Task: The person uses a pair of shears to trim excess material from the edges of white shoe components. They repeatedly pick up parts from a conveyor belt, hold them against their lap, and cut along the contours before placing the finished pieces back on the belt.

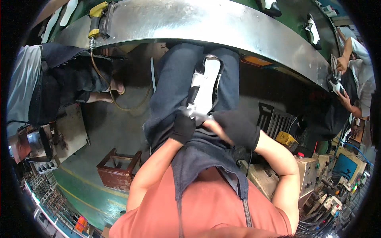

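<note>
Both gloved hands, left [183, 127] and right [237, 129], fingers closed.

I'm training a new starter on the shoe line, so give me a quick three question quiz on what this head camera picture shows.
1. True or false: both hands wear black gloves.
2. Multiple choice: what do the hands hold over the lap? A) a red stool B) a black and white shoe C) a yellow box
3. Fill in: the shoes at the top of the picture ride on a curved ____ conveyor rim.

Key
1. True: the left hand and the right hand are both in black gloves.
2. B: the black and white shoe lies between them on the dark apron.
3. Metal: the metal conveyor rim carries another shoe.
</note>
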